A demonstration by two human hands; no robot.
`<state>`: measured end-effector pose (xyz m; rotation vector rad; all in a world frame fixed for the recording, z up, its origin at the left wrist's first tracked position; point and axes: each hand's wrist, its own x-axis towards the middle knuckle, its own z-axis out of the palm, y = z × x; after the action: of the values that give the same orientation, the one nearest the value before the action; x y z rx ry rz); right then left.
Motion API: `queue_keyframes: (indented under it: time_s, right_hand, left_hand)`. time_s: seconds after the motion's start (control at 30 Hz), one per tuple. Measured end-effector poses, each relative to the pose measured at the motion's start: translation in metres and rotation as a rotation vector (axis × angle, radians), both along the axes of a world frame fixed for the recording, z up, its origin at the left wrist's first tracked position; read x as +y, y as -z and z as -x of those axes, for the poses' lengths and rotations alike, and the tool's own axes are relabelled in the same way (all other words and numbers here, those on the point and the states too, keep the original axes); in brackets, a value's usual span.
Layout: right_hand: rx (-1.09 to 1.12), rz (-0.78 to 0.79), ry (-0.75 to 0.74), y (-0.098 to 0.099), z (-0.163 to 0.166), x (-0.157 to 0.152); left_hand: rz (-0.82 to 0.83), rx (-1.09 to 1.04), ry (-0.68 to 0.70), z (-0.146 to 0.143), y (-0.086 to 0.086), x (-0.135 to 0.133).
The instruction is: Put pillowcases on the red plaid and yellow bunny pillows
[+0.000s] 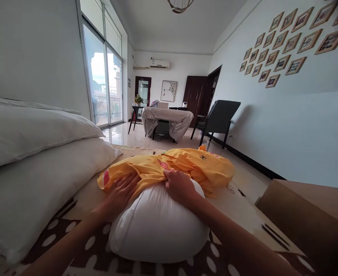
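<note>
A plump white pillow lies in front of me on a brown rug with white dots. A yellow printed pillowcase covers its far end and bunches up beyond it. My right hand rests on top of the pillow, fingers closed on the pillowcase's edge. My left hand lies flat on the left side of the pillowcase, fingers stretched out and apart.
Two large white pillows are stacked at my left. A brown cardboard box stands at the right. Further off are a covered table, a dark chair, glass sliding doors and a wall of framed pictures.
</note>
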<state>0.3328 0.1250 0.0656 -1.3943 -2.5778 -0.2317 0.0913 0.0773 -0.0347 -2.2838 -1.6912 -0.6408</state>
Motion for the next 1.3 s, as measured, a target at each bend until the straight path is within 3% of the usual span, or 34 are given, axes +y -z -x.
queue_keyframes:
  time_s: [0.1, 0.2, 0.3, 0.4, 0.53, 0.63, 0.77, 0.87, 0.97, 1.03, 1.17, 1.3]
  right_hand:
    - [-0.004, 0.007, -0.007, -0.002, 0.002, 0.001]
    - [-0.005, 0.011, -0.010, -0.004, 0.003, 0.003]
    - [-0.006, 0.017, -0.014, -0.004, 0.002, 0.004]
    - [-0.008, 0.017, -0.019, -0.004, 0.003, 0.002]
    - [-0.003, 0.002, -0.018, -0.002, 0.002, -0.005]
    - [0.018, 0.006, 0.013, -0.003, -0.004, -0.010]
    - [0.015, 0.050, 0.061, -0.014, -0.024, -0.025]
    - [-0.070, -0.126, 0.135, -0.016, -0.043, -0.053]
    - [-0.119, -0.329, 0.072, 0.002, -0.053, -0.087]
    - [-0.133, -0.324, -0.013, 0.020, -0.050, -0.101]
    - [-0.163, -0.240, 0.007, 0.044, -0.025, -0.094]
    - [-0.166, -0.252, -0.137, 0.043, -0.007, -0.073]
  left_hand:
    - [-0.193, -0.054, -0.012, -0.004, -0.004, -0.009]
    - [-0.449, -0.197, 0.066, -0.023, -0.015, -0.044]
    - [-0.403, -0.290, 0.135, -0.049, -0.018, -0.083]
    - [-0.441, -0.134, 0.080, -0.070, -0.010, -0.100]
    - [-0.533, 0.257, 0.097, -0.086, 0.000, -0.088]
    - [-0.486, 0.334, 0.150, -0.092, -0.001, -0.072]
    - [-0.449, 0.278, 0.126, -0.092, -0.002, -0.059]
    - [-0.405, 0.223, 0.117, -0.088, -0.001, -0.056]
    - [-0.368, 0.161, 0.110, -0.086, -0.002, -0.054]
    - [-0.343, 0.138, 0.132, -0.086, -0.002, -0.054]
    - [-0.269, -0.001, 0.167, -0.080, -0.005, -0.053]
    - [-0.184, -0.283, 0.127, -0.066, -0.017, -0.042]
